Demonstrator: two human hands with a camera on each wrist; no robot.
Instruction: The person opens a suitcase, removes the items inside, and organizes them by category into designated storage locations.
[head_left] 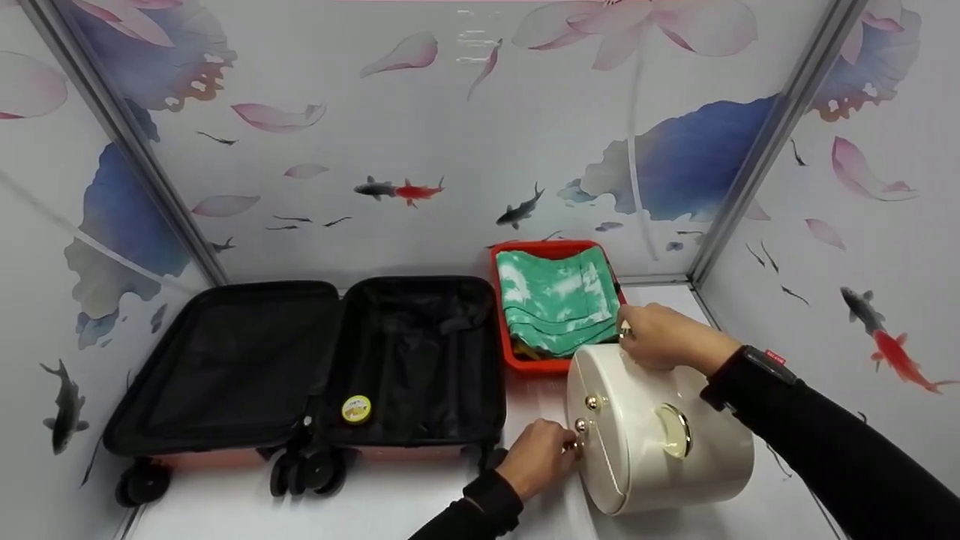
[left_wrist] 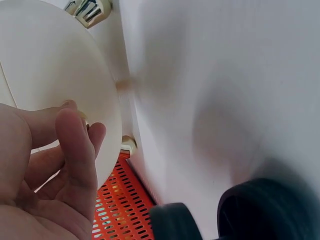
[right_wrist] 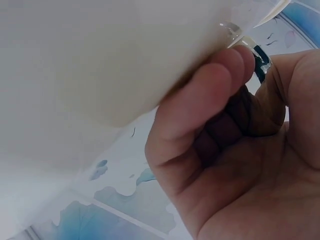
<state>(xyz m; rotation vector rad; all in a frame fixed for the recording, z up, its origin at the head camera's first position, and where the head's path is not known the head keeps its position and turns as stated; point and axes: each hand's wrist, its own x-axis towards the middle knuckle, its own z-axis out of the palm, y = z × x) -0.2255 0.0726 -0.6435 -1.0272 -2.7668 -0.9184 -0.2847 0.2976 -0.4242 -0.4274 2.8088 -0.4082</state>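
Observation:
A cream, drum-shaped box (head_left: 697,472) stands at the right on the white table, its flat front turned left. Gold knobs (head_left: 592,403) sit on that front, and a gold-rimmed handle (head_left: 677,431) is set in its curved side. With thumb and fingertips my left hand (head_left: 536,459) pinches a low knob; in the left wrist view the fingers (left_wrist: 75,150) mostly hide it. At the box's upper edge my right hand (head_left: 664,337) curls round a shiny gold fitting (right_wrist: 260,62), its fingers against the cream wall.
An open black-lined suitcase (head_left: 420,352) with wheels lies left, a small round yellow tin (head_left: 356,409) inside it. Behind the box stands a red basket (head_left: 540,367) holding folded green-and-white cloth (head_left: 559,300). Patterned wall panels (head_left: 450,135) enclose the table.

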